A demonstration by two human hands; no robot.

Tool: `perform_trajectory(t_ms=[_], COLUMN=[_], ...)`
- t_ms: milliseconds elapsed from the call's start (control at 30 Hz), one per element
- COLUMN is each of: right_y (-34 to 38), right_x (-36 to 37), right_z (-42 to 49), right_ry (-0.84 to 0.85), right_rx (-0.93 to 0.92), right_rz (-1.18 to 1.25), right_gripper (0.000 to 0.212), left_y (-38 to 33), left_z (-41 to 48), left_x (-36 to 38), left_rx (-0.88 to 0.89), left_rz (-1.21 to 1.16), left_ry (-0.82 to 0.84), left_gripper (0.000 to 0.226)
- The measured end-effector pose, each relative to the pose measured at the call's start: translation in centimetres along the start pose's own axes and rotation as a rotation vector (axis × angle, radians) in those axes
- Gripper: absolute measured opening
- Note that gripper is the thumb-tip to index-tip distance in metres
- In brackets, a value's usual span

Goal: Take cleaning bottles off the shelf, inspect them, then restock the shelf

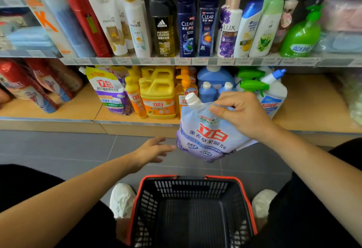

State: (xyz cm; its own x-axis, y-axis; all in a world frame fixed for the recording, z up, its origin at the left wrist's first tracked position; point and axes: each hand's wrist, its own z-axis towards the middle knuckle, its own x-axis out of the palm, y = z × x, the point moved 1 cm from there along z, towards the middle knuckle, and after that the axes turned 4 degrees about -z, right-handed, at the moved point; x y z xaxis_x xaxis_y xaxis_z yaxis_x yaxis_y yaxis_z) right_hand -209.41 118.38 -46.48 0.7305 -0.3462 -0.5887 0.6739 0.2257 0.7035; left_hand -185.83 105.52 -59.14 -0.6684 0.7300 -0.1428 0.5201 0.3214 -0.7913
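- The right hand (242,114) pinches the top edge of a pale blue-and-lilac refill pouch (207,136), fingers and thumb curled over the seam just right of its white screw cap.
- The pouch hangs in the air in front of the lower shelf (309,110), clear of the board and above the floor. It is tilted so its printed face turns up toward the camera.
- The left hand (154,150) is near the pouch's lower left corner with its fingers spread and relaxed. It holds nothing, and I cannot tell whether the fingertips touch the pouch.
- Judged from this, one item is off the shelf and the inspection step is under way, with the free hand placed to support or turn the pouch.
- The basket (188,187) sits on the floor between the person's shoes, nearer than the shelf, and nothing shows inside it.
- On the lower shelf another purple pouch (111,91) stands at the left. Next come the yellow jugs (158,99), then the blue bottles (207,91) behind the held pouch, and the green spray bottles (252,86) at the right.
- None of these looks disturbed, so most of the taking and checking seems to lie ahead.
- Restocking is not yet begun as far as can be seen. The held pouch must go back, probably into the row behind it.
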Motion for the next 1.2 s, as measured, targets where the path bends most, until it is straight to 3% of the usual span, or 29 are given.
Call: perform_trajectory(t_ms=[133, 267, 333, 400, 500, 633, 700, 767, 900, 1033, 1133, 1200], right_y=[0.6, -0.7, -2.4, -4.2, -6.0, -7.8, -8.9, -10.0, -12.0, -13.0, -13.6, -13.9], right_x=[-0.3, -0.5, -0.4, 0.0, 1.9, 5.3, 7.1, 8.8, 11.6, 14.7, 17.4, 18.8], right_z=[-1.6, -2.9, -3.8, -4.8, -6.8, -10.1, -11.8, -13.5, -16.0, -17.3, -18.1, -19.0], right_ry=[-0.017, -0.163, -0.209, -0.154, -0.054, 0.080, 0.173, 0.252, 0.414, 0.495, 0.506, 0.613], right_rx=[0.010, 0.172, 0.319, 0.430, 0.557, 0.796, 0.902, 1.021, 1.218, 1.344, 1.454, 1.456], right_rz=[0.056, 0.164, 0.226, 0.188, 0.070, 0.063, -0.007, -0.036, -0.009, -0.012, 0.091, 0.141], right_gripper=[0.016, 0.033, 0.032, 0.034, 0.039, 0.013, 0.030, 0.034, 0.010, 0.013, 0.017, 0.016], left_y=[2.2, 2.6, 3.1, 4.1, 5.9, 8.0, 9.0, 10.1, 12.7, 15.2, 16.5, 17.4], left_z=[-0.6, -1.0, -1.3, -1.6, -2.2, -2.2, -2.0, -1.7, -1.3, -0.8, -0.4, 0.0], left_x=[2.3, 2.3, 1.6, 1.2, 0.7, -0.3, -0.5, -0.5, -0.1, 0.1, 0.2, 0.6], left_rx=[-0.031, 0.033, 0.056, 0.066, 0.049, 0.030, 0.022, 0.023, -0.008, -0.111, -0.170, -0.188], left_rz=[-0.089, -0.264, -0.292, -0.231, -0.101, 0.075, 0.181, 0.268, 0.425, 0.399, 0.425, 0.443], left_ry=[0.213, 0.177, 0.108, 0.033, -0.061, -0.131, -0.145, -0.125, -0.062, -0.021, 0.040, 0.063], left_gripper=[0.034, 0.026, 0.038, 0.044, 0.033, 0.031, 0.024, 0.015, 0.015, 0.030, 0.020, 0.020])
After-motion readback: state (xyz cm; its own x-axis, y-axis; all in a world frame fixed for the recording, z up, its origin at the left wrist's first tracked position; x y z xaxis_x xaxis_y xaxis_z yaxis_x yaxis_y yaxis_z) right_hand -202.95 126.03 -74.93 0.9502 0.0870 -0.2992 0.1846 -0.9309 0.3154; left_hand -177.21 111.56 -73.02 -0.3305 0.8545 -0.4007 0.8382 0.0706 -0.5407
